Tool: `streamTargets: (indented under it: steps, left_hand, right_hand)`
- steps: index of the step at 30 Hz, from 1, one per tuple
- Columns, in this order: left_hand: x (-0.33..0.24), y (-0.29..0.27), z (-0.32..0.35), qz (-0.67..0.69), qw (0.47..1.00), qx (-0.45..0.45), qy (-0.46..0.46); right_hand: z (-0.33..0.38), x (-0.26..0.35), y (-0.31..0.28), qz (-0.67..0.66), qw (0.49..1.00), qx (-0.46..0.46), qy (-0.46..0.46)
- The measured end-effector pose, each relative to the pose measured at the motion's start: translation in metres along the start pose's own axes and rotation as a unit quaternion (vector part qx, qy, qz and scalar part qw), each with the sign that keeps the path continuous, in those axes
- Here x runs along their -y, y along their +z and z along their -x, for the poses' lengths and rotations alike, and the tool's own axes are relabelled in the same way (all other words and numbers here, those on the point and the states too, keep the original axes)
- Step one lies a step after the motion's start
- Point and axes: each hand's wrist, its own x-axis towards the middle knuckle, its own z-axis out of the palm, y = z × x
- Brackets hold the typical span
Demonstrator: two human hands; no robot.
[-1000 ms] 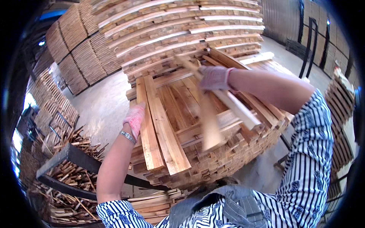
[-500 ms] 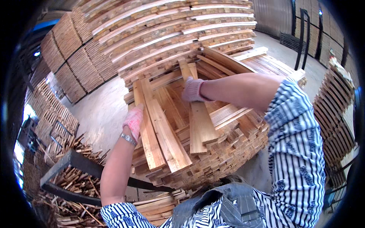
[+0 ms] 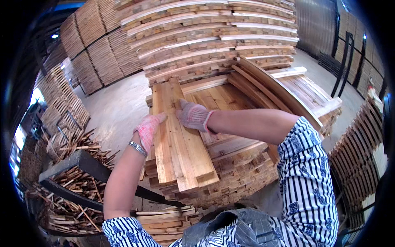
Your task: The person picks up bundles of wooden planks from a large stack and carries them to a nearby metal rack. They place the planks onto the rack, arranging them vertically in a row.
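Several narrow wooden boards (image 3: 177, 150) lie side by side on top of a stack of lumber (image 3: 247, 175), long ends pointing toward me. My left hand (image 3: 150, 128), in a pink-and-white knit glove, grips the left edge of the outer board. On the opposite side, my right hand (image 3: 194, 116), in a similar glove, closes against the right edge of the group. The boards are pressed together between both hands, with their near ends uneven. Fingertips of both hands are partly hidden by the wood and the gloves.
A tall layered lumber stack (image 3: 214, 37) rises behind. Longer planks (image 3: 263, 88) lean at the right of the pile. A dark metal frame (image 3: 88, 168) stands at lower left beside scrap sticks (image 3: 78, 197). Another slatted stack (image 3: 358, 144) is at the right.
My right hand has moved left, bringing its boards against those beside my left hand. The gap between the two groups has closed. The view has shifted slightly.
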Motion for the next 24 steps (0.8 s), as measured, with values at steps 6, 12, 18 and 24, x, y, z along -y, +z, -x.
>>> streamTargets:
  steps: [6,12,18,24]
  left_hand:
    - [0.013,-0.028,0.004,-0.088,0.993,-0.061,0.054]
    - [-0.005,-0.038,0.004,-0.246,0.965,-0.07,0.055]
    - [0.014,-0.034,-0.01,-0.233,0.96,-0.121,0.101]
    - [0.01,-0.061,-0.019,-0.326,0.932,-0.12,0.1]
  right_hand:
    - [-0.016,0.039,0.013,0.244,0.964,0.078,-0.076]
    - [-0.024,0.045,-0.011,0.308,0.92,0.146,-0.194]
    - [-0.018,0.044,-0.011,0.247,0.949,0.133,-0.144]
    - [-0.029,0.038,-0.017,-0.059,0.994,0.089,-0.04]
